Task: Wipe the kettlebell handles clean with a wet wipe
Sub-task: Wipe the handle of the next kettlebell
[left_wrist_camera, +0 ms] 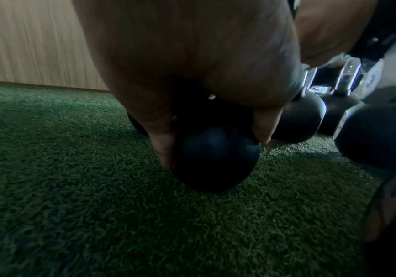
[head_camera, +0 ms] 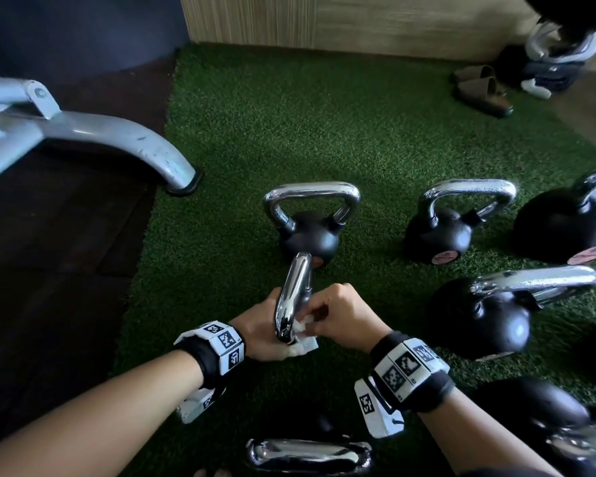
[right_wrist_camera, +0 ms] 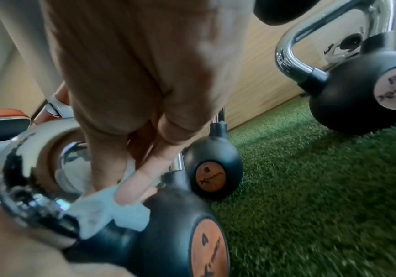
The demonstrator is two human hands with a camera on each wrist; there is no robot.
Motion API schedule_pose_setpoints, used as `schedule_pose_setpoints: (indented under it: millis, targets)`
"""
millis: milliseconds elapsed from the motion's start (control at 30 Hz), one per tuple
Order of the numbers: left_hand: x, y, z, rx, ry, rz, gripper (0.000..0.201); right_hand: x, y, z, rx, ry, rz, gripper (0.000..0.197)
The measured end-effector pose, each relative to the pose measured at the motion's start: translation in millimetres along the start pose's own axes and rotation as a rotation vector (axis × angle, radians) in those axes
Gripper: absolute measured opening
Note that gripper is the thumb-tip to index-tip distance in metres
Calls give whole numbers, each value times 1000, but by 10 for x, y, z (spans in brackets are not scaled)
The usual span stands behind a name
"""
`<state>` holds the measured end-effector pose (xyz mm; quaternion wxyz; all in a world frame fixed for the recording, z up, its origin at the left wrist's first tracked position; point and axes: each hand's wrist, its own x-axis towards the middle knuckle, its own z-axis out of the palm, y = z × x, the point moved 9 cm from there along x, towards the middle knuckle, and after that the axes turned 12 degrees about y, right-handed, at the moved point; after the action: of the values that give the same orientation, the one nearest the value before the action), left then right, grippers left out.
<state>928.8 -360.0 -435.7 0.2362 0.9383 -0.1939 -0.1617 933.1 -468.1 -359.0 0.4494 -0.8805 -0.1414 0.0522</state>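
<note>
A small black kettlebell (right_wrist_camera: 168, 234) marked 4 stands on the green turf, its ball (left_wrist_camera: 215, 159) dark under my left hand. Its chrome handle (head_camera: 295, 290) rises between both hands. My left hand (head_camera: 265, 325) curls round the handle's left side and steadies it. My right hand (head_camera: 324, 315) pinches a crumpled white wet wipe (head_camera: 305, 327) and presses it against the handle's lower right leg. In the right wrist view the wipe (right_wrist_camera: 111, 209) sits where the chrome meets the black ball, under my fingertips (right_wrist_camera: 132, 189). The ball is hidden by my hands in the head view.
Several other chrome-handled kettlebells stand round me: one straight ahead (head_camera: 308, 235), one to its right (head_camera: 441, 232), bigger ones (head_camera: 489, 315) at the right, one handle (head_camera: 307, 456) near my feet. A grey bench leg (head_camera: 117, 139) lies left; slippers (head_camera: 482, 91) far right by the wooden wall.
</note>
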Motion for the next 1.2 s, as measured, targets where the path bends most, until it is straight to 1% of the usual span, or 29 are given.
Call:
schedule_pose_setpoints:
  millis: [67, 133, 167, 200, 233, 267, 300, 333, 400, 433, 467, 533, 600, 633, 700, 733, 800, 833, 967, 1000, 1033, 1100, 1133, 1200]
  targets:
    - [-41, 121, -66, 15, -12, 32, 49, 41, -18, 18, -28, -33, -25, 18]
    - [-88, 221, -141, 35, 18, 53, 60, 48, -26, 57, -34, -71, -33, 14]
    - [-108, 270, -191, 32, 40, 85, 64, 40, -37, 76, -32, -93, -30, 13]
    - [-115, 263, -196, 36, 32, 81, 64, 28, -47, 97, -20, -120, -24, 13]
    - [-128, 295, -219, 37, 43, 108, 63, 17, -52, 119, 15, -150, -14, 16]
    - [-123, 261, -188, 58, 19, 95, 63, 8, -52, 133, 71, -180, 3, 24]
    - [-133, 276, -189, 77, 9, 104, 66, -6, -42, 147, 138, -207, 29, 34]
    - [-129, 229, -158, 85, -8, 77, 74, -18, -39, 157, 203, -229, 57, 42]
    - [-120, 152, -159, 64, 15, 2, 88, -32, -8, 186, 277, -254, 97, 47]
    - [-124, 150, -170, 56, 29, -14, 90, -26, 9, 199, 284, -260, 110, 45]
    - [-116, 136, -152, 55, 35, -14, 89, -20, 27, 213, 276, -266, 124, 42]
    - [-123, 159, -130, 87, 11, 11, 79, -19, 58, 224, 281, -275, 154, 32]
    - [-151, 201, -148, 75, 1, 22, 71, -56, 114, 233, 382, -287, 226, 14]
    - [-167, 219, -167, 63, 0, 24, 65, -86, 146, 256, 476, -301, 273, 12]
    - [-196, 279, -193, 50, 12, 59, 55, -134, 211, 312, 748, -322, 406, 22]
    - [-198, 289, -194, 47, 25, 88, 53, -133, 234, 321, 877, -311, 464, 28]
    - [-205, 330, -240, 4, 73, 129, 60, -108, 267, 306, 1043, -270, 518, 33]
    - [-205, 343, -256, 2, 91, 145, 62, -109, 272, 305, 1080, -260, 525, 32]
    - [-221, 378, -246, 71, 80, 184, 50, -184, 215, 362, 1064, -294, 523, 21]
    - [-218, 382, -253, 66, 91, 189, 50, -165, 202, 352, 1056, -269, 519, 19]
    - [-214, 374, -261, 50, 103, 178, 52, -126, 217, 321, 1054, -204, 521, 19]
    - [-212, 323, -292, -25, 115, 109, 68, -37, 284, 216, 1066, -19, 543, 21]
    - [-215, 307, -290, -45, 110, 85, 72, -15, 315, 172, 1075, 58, 547, 23]
    - [-227, 326, -300, -30, 105, 82, 69, -13, 345, 127, 1060, 144, 538, 23]
